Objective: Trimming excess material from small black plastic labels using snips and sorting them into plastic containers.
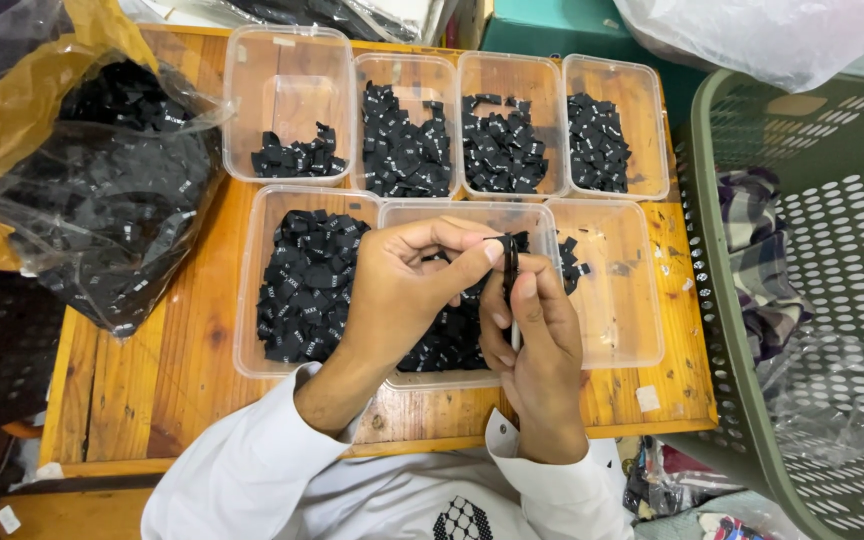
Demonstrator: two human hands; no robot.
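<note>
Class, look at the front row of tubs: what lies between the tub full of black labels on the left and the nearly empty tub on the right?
In the head view, a third clear tub of black labels, with both hands over it.

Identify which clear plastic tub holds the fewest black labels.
The front-row right tub: only a few labels lie at its left edge, its bottom mostly bare, while the other six hold piles.

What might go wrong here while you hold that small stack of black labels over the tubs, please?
The stack of black labels, pinched between the left hand and right hand, could slip and scatter into the clear tub below, mixing sizes. The nearly empty tub sits close, so strays may land there. The open plastic bag of labels could spill across the wooden table.
</note>
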